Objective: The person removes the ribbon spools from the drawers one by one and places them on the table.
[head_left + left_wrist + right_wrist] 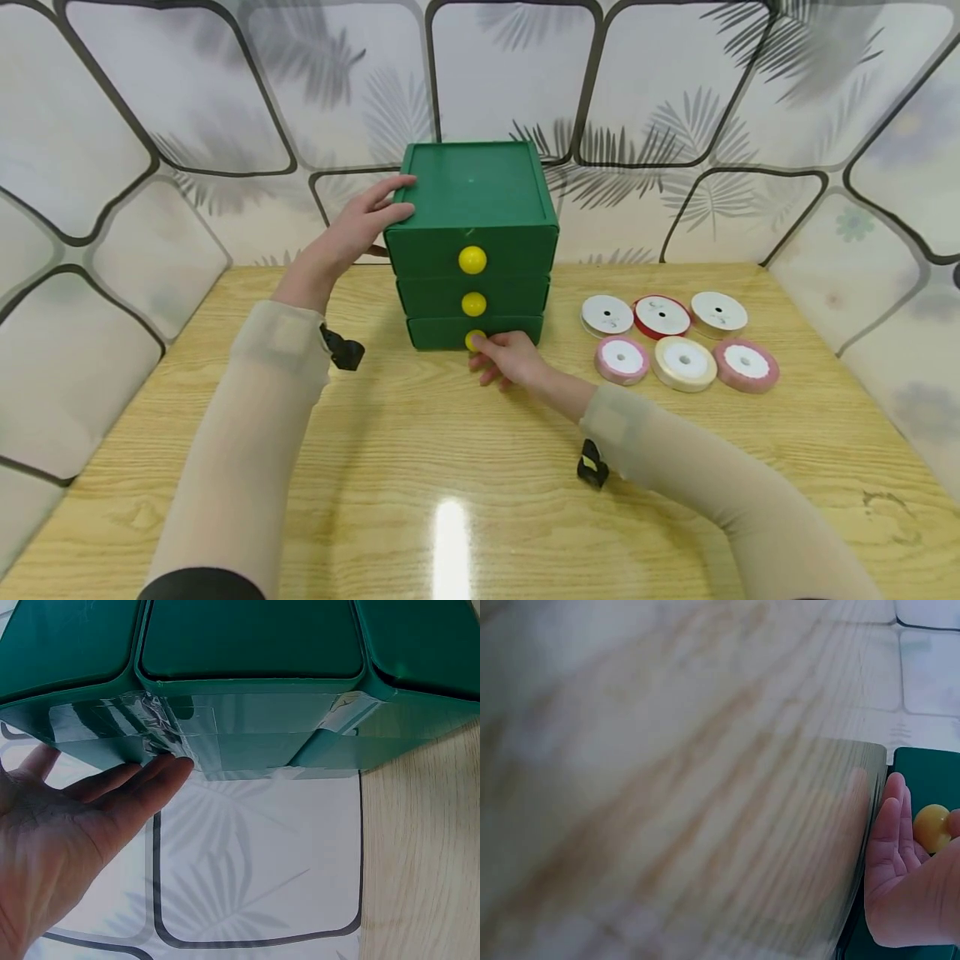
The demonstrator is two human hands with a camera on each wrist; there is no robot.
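A green three-drawer cabinet (480,187) stands on the wooden table, with a round yellow knob on each drawer front. My right hand (517,358) pinches the bottom drawer's knob (472,339) between thumb and index finger, while its other fingers extend below. In the right wrist view that yellow knob (930,829) shows beside the fingers. My left hand (356,229) rests against the cabinet's upper left edge, its fingers spread and fairly straight. The left wrist view has its fingertips at the cabinet's side, where clear tape (247,720) runs across the drawer units. All three drawers look closed.
Right of the cabinet lie several ribbon spools in two rows, among them a red one (662,317), a cream one (684,364) and a pink one (746,365). A patterned white wall covering (517,75) rises behind the table (390,467).
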